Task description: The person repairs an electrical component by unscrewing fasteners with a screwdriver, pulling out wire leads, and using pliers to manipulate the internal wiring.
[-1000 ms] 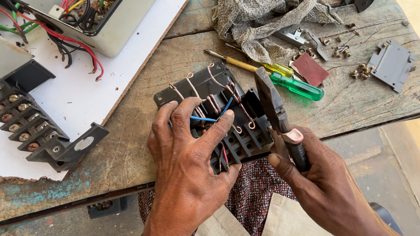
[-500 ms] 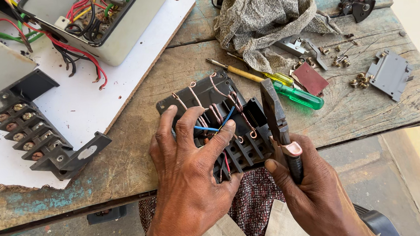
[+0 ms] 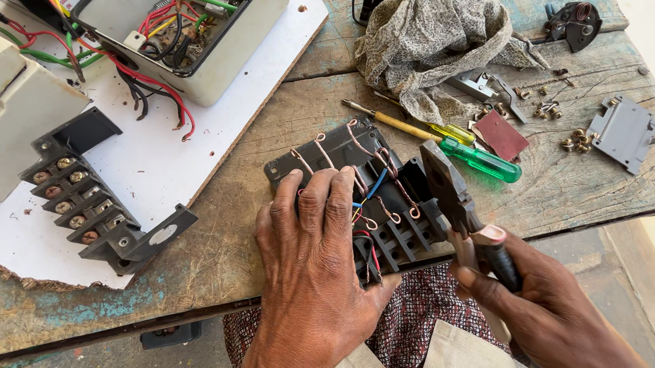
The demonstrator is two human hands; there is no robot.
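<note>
2 hands are working at the near worktop (image 3: pixel 218 234) edge: my left hand (image 3: pixel 313 274) is pressing flat on the black wired block (image 3: pixel 388 203), steadying it, while my right hand (image 3: pixel 543 307) is gripping pliers (image 3: pixel 455 196) over it.

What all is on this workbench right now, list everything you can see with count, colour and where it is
wired block: one, black with copper, blue and red wires, bench front centre, under the left hand
pliers: one, dark with black handles, in the right hand beside the block
screwdrivers: two, one green-handled, one yellow-handled, right of the block
cloth: one, grey patterned, back centre
red pad: one, by the screwdrivers
grey part: one, far right
screws: several, brass, scattered at right
terminal strip: one, black with brass screws, on the board
white board: one, left
open box: one, cream, coloured wires inside, back left
bench: one, worn wood
left hand: pressing on the block
right hand: gripping the pliers
</note>
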